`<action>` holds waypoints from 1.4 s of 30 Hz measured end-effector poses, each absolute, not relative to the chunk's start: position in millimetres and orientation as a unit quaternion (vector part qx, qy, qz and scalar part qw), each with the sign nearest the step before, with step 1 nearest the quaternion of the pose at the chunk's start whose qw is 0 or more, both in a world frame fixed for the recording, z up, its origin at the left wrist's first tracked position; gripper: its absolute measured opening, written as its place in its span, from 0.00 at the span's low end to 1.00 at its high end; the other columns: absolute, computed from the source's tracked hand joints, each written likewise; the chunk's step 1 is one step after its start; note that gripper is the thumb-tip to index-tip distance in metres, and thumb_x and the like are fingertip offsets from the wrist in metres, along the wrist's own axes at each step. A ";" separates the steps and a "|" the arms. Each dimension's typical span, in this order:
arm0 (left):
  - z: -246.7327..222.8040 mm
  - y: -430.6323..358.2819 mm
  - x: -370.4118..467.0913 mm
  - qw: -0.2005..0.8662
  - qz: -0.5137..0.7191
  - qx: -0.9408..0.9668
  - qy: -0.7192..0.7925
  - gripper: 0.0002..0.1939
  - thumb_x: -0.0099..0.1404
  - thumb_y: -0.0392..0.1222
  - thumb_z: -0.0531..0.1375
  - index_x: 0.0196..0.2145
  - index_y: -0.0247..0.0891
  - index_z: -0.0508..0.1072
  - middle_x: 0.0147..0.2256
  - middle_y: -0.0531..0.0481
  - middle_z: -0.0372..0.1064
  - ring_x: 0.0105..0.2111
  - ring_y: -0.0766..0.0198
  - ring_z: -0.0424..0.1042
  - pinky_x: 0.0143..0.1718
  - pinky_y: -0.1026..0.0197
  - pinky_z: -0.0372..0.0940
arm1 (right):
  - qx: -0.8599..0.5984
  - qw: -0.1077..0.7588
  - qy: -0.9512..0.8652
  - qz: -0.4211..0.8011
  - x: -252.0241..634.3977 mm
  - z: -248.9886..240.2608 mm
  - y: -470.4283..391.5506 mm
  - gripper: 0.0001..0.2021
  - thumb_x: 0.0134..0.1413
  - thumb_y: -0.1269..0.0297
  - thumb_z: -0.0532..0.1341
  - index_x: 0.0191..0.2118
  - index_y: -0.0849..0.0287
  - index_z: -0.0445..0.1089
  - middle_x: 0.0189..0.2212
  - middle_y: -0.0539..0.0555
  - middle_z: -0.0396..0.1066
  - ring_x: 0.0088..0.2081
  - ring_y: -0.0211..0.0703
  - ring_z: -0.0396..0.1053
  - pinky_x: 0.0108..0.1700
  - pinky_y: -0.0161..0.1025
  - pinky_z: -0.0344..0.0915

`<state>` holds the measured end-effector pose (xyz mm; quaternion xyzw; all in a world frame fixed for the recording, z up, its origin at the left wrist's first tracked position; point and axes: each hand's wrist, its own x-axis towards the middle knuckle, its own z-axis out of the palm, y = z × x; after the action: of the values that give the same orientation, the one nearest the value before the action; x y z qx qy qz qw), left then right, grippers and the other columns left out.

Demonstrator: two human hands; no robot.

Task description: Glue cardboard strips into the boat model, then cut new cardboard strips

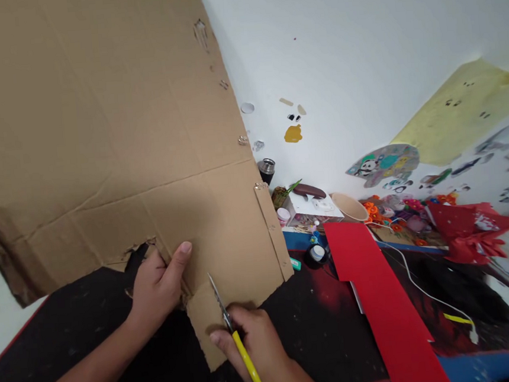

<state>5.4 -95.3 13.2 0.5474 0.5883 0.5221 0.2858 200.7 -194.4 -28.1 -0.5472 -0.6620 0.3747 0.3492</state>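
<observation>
A large creased sheet of brown cardboard (110,126) stands tilted over the desk, its upper part rising along the wall. My left hand (160,285) is closed on the sheet's lower edge beside a torn hole, thumb on the near face and fingers hidden behind. Lower right of it, my right hand (254,339) holds scissors (244,355) with yellow handles; a pointed blade lies in front of the cardboard's lower flap. My right fingers sit at that flap's bottom edge. Whether the blades are apart cannot be made out.
A dark desk mat (311,328) covers the desk. On the right lie a red sheet (380,299), a white cable (424,295) and a red-wrapped bouquet (472,231). A small jar (317,254), a white box (313,203) and a flask (267,169) stand near the white wall.
</observation>
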 end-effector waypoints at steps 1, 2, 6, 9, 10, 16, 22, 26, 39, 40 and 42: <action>13.0 -94.9 4.2 0.281 0.519 0.550 0.591 0.26 0.65 0.69 0.60 0.32 0.42 0.78 0.31 0.46 0.81 0.32 0.49 0.80 0.31 0.54 0.73 | -0.551 0.349 -0.662 0.370 199.7 -27.8 -195.2 0.19 0.57 0.56 0.69 0.26 0.55 0.60 0.22 0.44 0.59 0.27 0.38 0.59 0.31 0.35 0.54; 12.8 -94.6 2.9 0.278 0.517 0.551 0.594 0.26 0.65 0.69 0.60 0.32 0.42 0.78 0.31 0.46 0.81 0.32 0.49 0.80 0.32 0.54 0.73 | -0.554 0.346 -0.664 0.365 198.8 -27.6 -196.1 0.18 0.58 0.56 0.69 0.26 0.54 0.61 0.23 0.45 0.61 0.27 0.38 0.60 0.32 0.35 0.55; 12.8 -94.6 -0.9 0.300 0.515 0.545 0.590 0.28 0.64 0.70 0.61 0.37 0.41 0.79 0.34 0.45 0.83 0.35 0.48 0.81 0.34 0.54 0.75 | -0.560 0.336 -0.673 0.347 197.8 -29.2 -199.0 0.16 0.60 0.56 0.67 0.27 0.54 0.62 0.23 0.46 0.63 0.27 0.39 0.61 0.32 0.35 0.57; 13.9 -94.5 -1.7 0.315 0.507 0.551 0.584 0.29 0.64 0.71 0.61 0.38 0.40 0.80 0.36 0.43 0.84 0.35 0.47 0.82 0.35 0.54 0.76 | -0.560 0.326 -0.683 0.337 199.9 -29.3 -200.1 0.16 0.60 0.57 0.66 0.27 0.53 0.61 0.23 0.46 0.63 0.27 0.40 0.62 0.32 0.34 0.58; 14.5 -94.3 -2.0 0.316 0.503 0.554 0.583 0.29 0.64 0.72 0.61 0.37 0.40 0.80 0.36 0.44 0.85 0.35 0.47 0.82 0.34 0.54 0.76 | -0.560 0.319 -0.687 0.335 200.8 -28.3 -200.6 0.16 0.61 0.58 0.66 0.27 0.53 0.62 0.23 0.47 0.64 0.27 0.40 0.63 0.32 0.34 0.59; 20.4 -94.0 -4.4 0.355 0.481 0.574 0.559 0.27 0.64 0.68 0.62 0.36 0.39 0.81 0.33 0.44 0.84 0.32 0.49 0.82 0.29 0.57 0.76 | -0.558 0.304 -0.707 0.310 203.8 -25.7 -206.3 0.12 0.65 0.58 0.64 0.30 0.53 0.66 0.26 0.50 0.71 0.31 0.43 0.70 0.35 0.34 0.62; 25.1 -94.4 0.3 0.374 0.499 0.573 0.532 0.25 0.63 0.66 0.64 0.37 0.39 0.81 0.35 0.44 0.84 0.34 0.49 0.82 0.32 0.56 0.77 | -0.546 0.327 -0.703 0.319 203.8 -42.7 -205.4 0.12 0.62 0.58 0.65 0.30 0.54 0.65 0.26 0.49 0.71 0.29 0.41 0.68 0.33 0.35 0.59; 23.4 -96.0 2.8 0.411 0.507 0.552 0.519 0.27 0.62 0.68 0.65 0.36 0.38 0.81 0.35 0.42 0.84 0.33 0.50 0.81 0.30 0.56 0.76 | -0.530 0.327 -0.714 0.319 207.4 -41.0 -204.2 0.17 0.64 0.51 0.66 0.30 0.54 0.67 0.27 0.50 0.71 0.31 0.43 0.69 0.34 0.37 0.61; 30.0 -95.3 7.4 0.297 0.504 0.610 0.535 0.20 0.65 0.60 0.61 0.27 0.42 0.77 0.27 0.47 0.79 0.28 0.53 0.78 0.31 0.56 0.72 | -0.523 0.330 -0.713 0.332 214.0 -53.8 -203.1 0.29 0.64 0.30 0.62 0.35 0.55 0.73 0.25 0.49 0.72 0.26 0.40 0.66 0.30 0.35 0.61; 30.4 -94.6 7.1 0.274 0.498 0.624 0.536 0.21 0.66 0.60 0.59 0.24 0.43 0.74 0.24 0.48 0.77 0.26 0.54 0.76 0.29 0.56 0.70 | -0.523 0.324 -0.713 0.336 214.0 -56.4 -202.0 0.29 0.64 0.30 0.63 0.36 0.55 0.74 0.26 0.49 0.72 0.26 0.40 0.66 0.29 0.34 0.62; 30.6 -93.6 6.3 0.257 0.489 0.640 0.534 0.22 0.65 0.59 0.58 0.20 0.44 0.70 0.19 0.50 0.72 0.23 0.56 0.73 0.27 0.57 0.67 | -0.526 0.316 -0.712 0.341 213.9 -59.0 -200.5 0.28 0.62 0.31 0.65 0.38 0.56 0.75 0.28 0.49 0.74 0.27 0.40 0.68 0.31 0.34 0.64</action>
<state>6.3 -93.6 30.6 0.6395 0.5345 0.4893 0.2567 213.9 -200.5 -59.0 -0.5259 -0.7123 0.3411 0.3159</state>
